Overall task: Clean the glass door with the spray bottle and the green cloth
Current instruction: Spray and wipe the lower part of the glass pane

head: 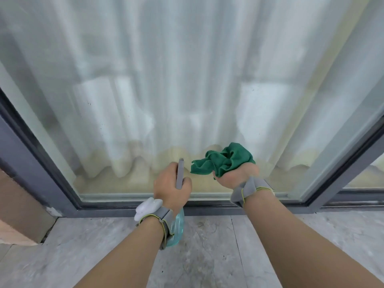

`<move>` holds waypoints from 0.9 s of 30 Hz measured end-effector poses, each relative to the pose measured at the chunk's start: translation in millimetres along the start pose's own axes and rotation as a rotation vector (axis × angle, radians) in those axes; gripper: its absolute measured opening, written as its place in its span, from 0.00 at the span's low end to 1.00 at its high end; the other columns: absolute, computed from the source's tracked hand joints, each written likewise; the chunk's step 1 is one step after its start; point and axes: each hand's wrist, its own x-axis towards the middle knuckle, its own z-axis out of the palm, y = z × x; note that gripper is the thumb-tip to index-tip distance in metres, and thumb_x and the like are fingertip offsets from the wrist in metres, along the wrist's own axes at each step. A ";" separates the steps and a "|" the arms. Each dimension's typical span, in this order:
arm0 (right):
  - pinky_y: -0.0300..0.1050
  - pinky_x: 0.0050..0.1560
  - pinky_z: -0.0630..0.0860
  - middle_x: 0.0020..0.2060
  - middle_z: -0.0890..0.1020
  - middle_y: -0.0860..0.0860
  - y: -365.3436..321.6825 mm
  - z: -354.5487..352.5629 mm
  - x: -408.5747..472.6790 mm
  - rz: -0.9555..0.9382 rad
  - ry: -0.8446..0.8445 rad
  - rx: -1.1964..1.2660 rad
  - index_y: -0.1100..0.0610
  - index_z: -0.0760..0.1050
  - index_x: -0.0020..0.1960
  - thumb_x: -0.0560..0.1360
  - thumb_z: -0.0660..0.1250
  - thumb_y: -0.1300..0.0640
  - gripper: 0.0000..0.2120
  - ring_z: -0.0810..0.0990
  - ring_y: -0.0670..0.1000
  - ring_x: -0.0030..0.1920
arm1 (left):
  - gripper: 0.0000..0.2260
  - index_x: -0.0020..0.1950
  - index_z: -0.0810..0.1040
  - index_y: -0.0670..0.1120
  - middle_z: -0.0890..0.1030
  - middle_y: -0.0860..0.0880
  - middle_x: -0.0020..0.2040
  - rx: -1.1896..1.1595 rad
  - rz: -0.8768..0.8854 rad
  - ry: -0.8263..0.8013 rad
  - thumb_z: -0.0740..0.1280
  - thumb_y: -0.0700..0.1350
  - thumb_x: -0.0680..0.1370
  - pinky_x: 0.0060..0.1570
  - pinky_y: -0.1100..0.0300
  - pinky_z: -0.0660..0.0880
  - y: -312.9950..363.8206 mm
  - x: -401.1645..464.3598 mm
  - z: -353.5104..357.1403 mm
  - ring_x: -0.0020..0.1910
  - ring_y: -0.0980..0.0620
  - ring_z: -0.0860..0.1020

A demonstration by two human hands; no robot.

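Observation:
The glass door (187, 80) fills most of the view, with a white curtain behind it. My left hand (171, 183) grips the spray bottle; its grey head (180, 173) points at the glass, and the pale blue body (176, 227) shows below my wrist. My right hand (236, 173) holds the crumpled green cloth (224, 160), bunched up close to the lower part of the pane. Both hands are near the bottom of the door.
A dark grey door frame (31, 163) runs down the left, along the bottom and up the right (342, 173). Grey marble floor tiles (207, 256) lie below. A brown wall edge (18, 215) stands at the far left. Both wrists wear grey straps.

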 end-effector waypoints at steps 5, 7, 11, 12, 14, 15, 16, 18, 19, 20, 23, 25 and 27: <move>0.57 0.51 0.76 0.50 0.79 0.57 -11.6 -28.8 -15.2 0.085 0.015 0.118 0.61 0.75 0.53 0.75 0.55 0.56 0.14 0.78 0.57 0.49 | 0.09 0.45 0.72 0.44 0.76 0.42 0.36 -0.013 0.044 -0.031 0.59 0.48 0.70 0.34 0.45 0.73 10.2 -4.3 16.7 0.32 0.41 0.71; 0.52 0.40 0.78 0.45 0.77 0.55 -10.1 -53.9 -8.3 0.011 0.112 -0.019 0.58 0.73 0.49 0.76 0.55 0.52 0.12 0.77 0.56 0.40 | 0.08 0.45 0.71 0.45 0.75 0.41 0.36 -0.062 -0.002 -0.052 0.60 0.48 0.70 0.33 0.46 0.72 8.8 -7.6 22.9 0.30 0.45 0.68; 0.50 0.40 0.74 0.50 0.73 0.55 -12.6 -92.4 11.6 -0.071 0.216 -0.144 0.54 0.69 0.56 0.75 0.58 0.51 0.12 0.74 0.54 0.39 | 0.08 0.45 0.71 0.44 0.73 0.43 0.35 -0.085 -0.013 -0.139 0.60 0.47 0.70 0.34 0.47 0.70 19.6 -12.4 35.9 0.32 0.47 0.67; 0.50 0.41 0.73 0.51 0.73 0.55 -12.1 -100.5 17.0 -0.085 0.234 -0.198 0.54 0.69 0.54 0.75 0.57 0.52 0.10 0.73 0.54 0.39 | 0.09 0.45 0.72 0.44 0.74 0.42 0.37 -0.074 -0.010 -0.139 0.60 0.47 0.70 0.35 0.45 0.72 23.8 -12.4 40.1 0.33 0.47 0.68; 0.50 0.44 0.75 0.46 0.73 0.55 -11.1 -118.0 21.9 0.002 0.208 -0.201 0.54 0.69 0.48 0.76 0.54 0.50 0.09 0.74 0.54 0.40 | 0.10 0.46 0.73 0.43 0.76 0.40 0.40 -0.051 0.007 -0.130 0.60 0.47 0.70 0.37 0.43 0.74 32.0 -17.4 52.1 0.34 0.46 0.69; 0.53 0.49 0.75 0.45 0.75 0.55 -9.2 -117.6 22.2 0.031 0.225 -0.181 0.54 0.71 0.47 0.76 0.53 0.48 0.11 0.76 0.54 0.44 | 0.09 0.47 0.73 0.44 0.76 0.41 0.40 -0.057 0.018 -0.124 0.60 0.47 0.71 0.37 0.44 0.74 32.2 -15.7 53.6 0.34 0.47 0.69; 0.57 0.57 0.72 0.46 0.77 0.56 -6.0 -127.2 22.9 0.071 0.270 -0.155 0.54 0.73 0.49 0.77 0.52 0.46 0.15 0.77 0.56 0.49 | 0.07 0.47 0.73 0.44 0.76 0.42 0.39 -0.047 0.027 -0.133 0.62 0.46 0.72 0.37 0.45 0.73 34.2 -20.5 61.0 0.34 0.47 0.69; 0.52 0.63 0.67 0.45 0.80 0.57 -12.0 -137.6 30.6 0.087 0.275 -0.203 0.59 0.73 0.47 0.77 0.51 0.42 0.22 0.77 0.59 0.55 | 0.03 0.47 0.73 0.46 0.75 0.44 0.38 -0.048 0.043 -0.127 0.64 0.43 0.74 0.35 0.50 0.71 43.9 -25.6 76.1 0.33 0.49 0.69; 0.45 0.60 0.67 0.43 0.80 0.58 -6.5 -142.2 46.2 0.095 0.259 -0.179 0.61 0.70 0.42 0.74 0.49 0.42 0.23 0.76 0.62 0.57 | 0.03 0.48 0.73 0.47 0.74 0.44 0.37 -0.058 0.043 -0.136 0.64 0.43 0.74 0.34 0.52 0.69 40.7 -27.7 76.6 0.32 0.50 0.68; 0.43 0.58 0.68 0.44 0.80 0.58 -10.3 -145.6 63.1 0.122 0.194 -0.243 0.60 0.68 0.39 0.71 0.48 0.44 0.21 0.74 0.63 0.61 | 0.03 0.48 0.73 0.47 0.73 0.45 0.36 -0.068 0.031 -0.130 0.64 0.43 0.74 0.34 0.53 0.69 43.2 -29.2 82.1 0.32 0.50 0.68; 0.51 0.58 0.70 0.49 0.81 0.56 -14.1 -149.7 62.2 0.121 0.260 -0.201 0.58 0.74 0.47 0.73 0.50 0.45 0.20 0.77 0.58 0.55 | 0.04 0.49 0.73 0.48 0.71 0.51 0.34 -0.105 -0.038 -0.110 0.65 0.40 0.76 0.33 0.55 0.68 48.1 -34.1 96.5 0.30 0.51 0.67; 0.57 0.60 0.70 0.49 0.82 0.55 -21.6 -147.0 48.2 0.193 0.318 -0.242 0.53 0.76 0.52 0.75 0.53 0.41 0.20 0.79 0.58 0.52 | 0.05 0.49 0.74 0.48 0.72 0.53 0.34 -0.103 -0.061 -0.072 0.65 0.39 0.76 0.34 0.58 0.68 52.7 -37.4 108.3 0.30 0.52 0.68; 0.61 0.61 0.70 0.53 0.82 0.56 -20.0 -148.4 48.2 0.175 0.327 -0.158 0.53 0.77 0.57 0.74 0.55 0.40 0.23 0.79 0.59 0.54 | 0.04 0.48 0.74 0.48 0.73 0.52 0.35 -0.090 -0.064 -0.054 0.65 0.39 0.76 0.33 0.61 0.67 56.9 -40.6 117.4 0.30 0.54 0.68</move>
